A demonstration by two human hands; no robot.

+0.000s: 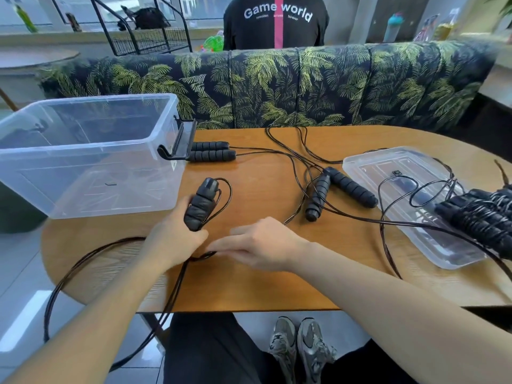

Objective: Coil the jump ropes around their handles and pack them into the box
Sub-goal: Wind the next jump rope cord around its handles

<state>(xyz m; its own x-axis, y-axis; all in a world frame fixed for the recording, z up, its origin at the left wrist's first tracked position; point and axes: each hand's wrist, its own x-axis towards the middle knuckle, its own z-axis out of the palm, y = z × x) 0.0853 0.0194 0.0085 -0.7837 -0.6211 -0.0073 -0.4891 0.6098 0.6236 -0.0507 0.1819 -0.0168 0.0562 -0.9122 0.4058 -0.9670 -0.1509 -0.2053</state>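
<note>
My left hand (171, 236) grips a pair of black foam jump-rope handles (201, 203) held together above the wooden table (249, 286). Their black cord (83, 261) loops off the table's front edge toward the floor. My right hand (260, 245) reaches left and pinches that cord just below the handles. A second pair of handles (212, 151) lies beside the clear plastic box (83, 151) at the left. A third pair (340, 189) lies crossed mid-table. A coiled rope bundle (482, 217) rests on the box lid (388, 167) at the right.
Loose black cords (293, 153) trail across the table between the handle pairs and the lid. A leaf-patterned sofa back (277, 84) runs behind the table, with a person in a black shirt (277, 23) seated beyond it. My legs and shoes (299, 347) are under the table.
</note>
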